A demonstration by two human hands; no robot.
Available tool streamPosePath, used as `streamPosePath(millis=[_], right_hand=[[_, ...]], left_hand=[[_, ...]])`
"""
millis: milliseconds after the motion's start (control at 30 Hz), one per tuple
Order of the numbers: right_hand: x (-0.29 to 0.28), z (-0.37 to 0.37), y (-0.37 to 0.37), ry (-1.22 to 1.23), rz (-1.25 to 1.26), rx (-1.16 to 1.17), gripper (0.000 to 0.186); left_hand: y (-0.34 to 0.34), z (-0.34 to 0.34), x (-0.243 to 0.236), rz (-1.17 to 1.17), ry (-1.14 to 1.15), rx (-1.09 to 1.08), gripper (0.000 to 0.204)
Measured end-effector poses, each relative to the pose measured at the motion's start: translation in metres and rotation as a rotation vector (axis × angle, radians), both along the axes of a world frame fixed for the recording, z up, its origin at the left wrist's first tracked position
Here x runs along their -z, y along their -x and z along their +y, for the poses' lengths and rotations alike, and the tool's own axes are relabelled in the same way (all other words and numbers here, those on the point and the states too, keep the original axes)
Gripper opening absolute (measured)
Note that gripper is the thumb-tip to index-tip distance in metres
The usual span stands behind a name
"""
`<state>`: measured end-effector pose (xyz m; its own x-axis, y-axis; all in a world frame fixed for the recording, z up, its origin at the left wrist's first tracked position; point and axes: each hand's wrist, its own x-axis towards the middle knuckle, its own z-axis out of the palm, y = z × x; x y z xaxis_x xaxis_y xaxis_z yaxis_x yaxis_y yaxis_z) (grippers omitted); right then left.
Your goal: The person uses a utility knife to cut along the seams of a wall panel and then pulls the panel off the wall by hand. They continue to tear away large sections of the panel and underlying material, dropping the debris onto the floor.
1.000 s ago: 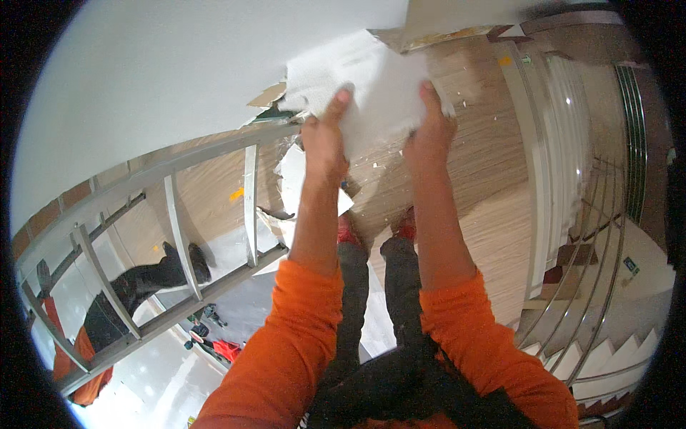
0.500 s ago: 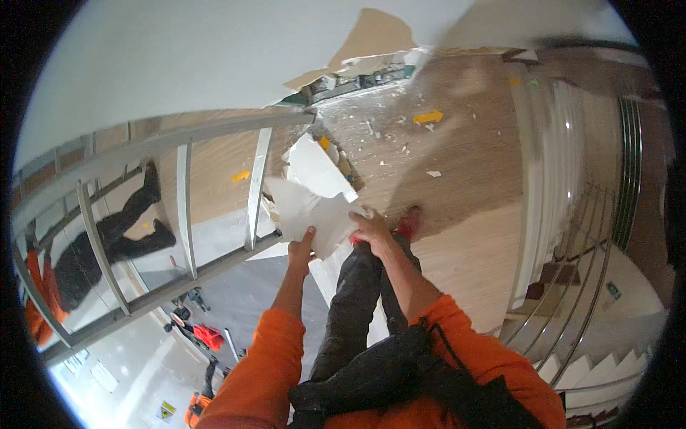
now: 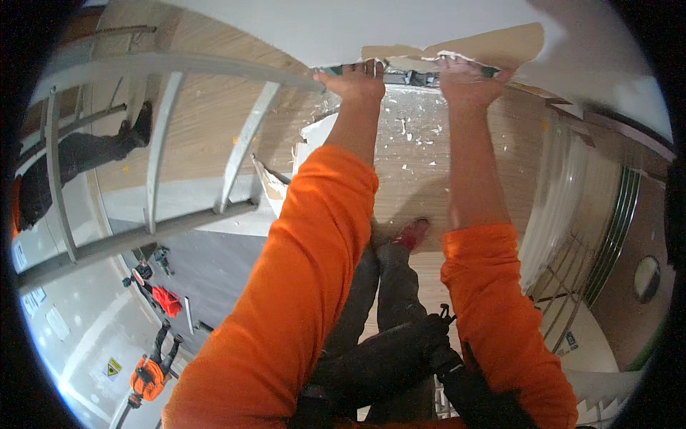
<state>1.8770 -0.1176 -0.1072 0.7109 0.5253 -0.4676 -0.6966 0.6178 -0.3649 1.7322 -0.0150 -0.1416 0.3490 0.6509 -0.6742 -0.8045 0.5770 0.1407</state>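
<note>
- The metal railing [image 3: 153, 150] stands at the left, its bars bent by the lens; beyond it a person in dark trousers [image 3: 78, 154] stands on a wooden floor, and far below another person in orange [image 3: 148, 377] shows on a grey floor.
- A loose broken panel piece [image 3: 314, 139] lies on the wooden floor [image 3: 407, 171] just right of the railing, with white crumbs scattered about it.
- The left hand [image 3: 355, 80] is raised, fingers curled over the torn edge of the white wall panel [image 3: 321, 28] at the top middle of the view.
- That torn edge [image 3: 457, 51] is ragged: brown paper backing shows where the white face has come away, with a dark gap beneath.
- The right hand [image 3: 466, 79] grips the same edge just beside the left, fingers hooked over it; fingertips of both hands are hidden behind the board.
- Orange sleeves cover both arms; the feet are partly hidden by them.
- Half a second ago the hands were low, holding a loose white piece near the knees; now they are up at the wall, and that piece is out of them.
</note>
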Motion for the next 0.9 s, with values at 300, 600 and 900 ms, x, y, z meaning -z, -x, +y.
streamPosePath(millis=[300, 600, 900], right_hand=[[-0.012, 0.01, -0.01, -0.019, -0.087, 0.052, 0.089], [-0.047, 0.035, -0.002, 0.161, 0.081, 0.319, 0.081], [-0.037, 0.047, -0.012, 0.327, 0.194, 0.349, 0.068]], left_hand=[[-0.007, 0.044, -0.013, 0.18, -0.047, -0.068, 0.092], [-0.006, 0.042, -0.015, 0.196, 0.015, -0.067, 0.087], [-0.013, 0.055, -0.019, 0.153, 0.052, -0.092, 0.082]])
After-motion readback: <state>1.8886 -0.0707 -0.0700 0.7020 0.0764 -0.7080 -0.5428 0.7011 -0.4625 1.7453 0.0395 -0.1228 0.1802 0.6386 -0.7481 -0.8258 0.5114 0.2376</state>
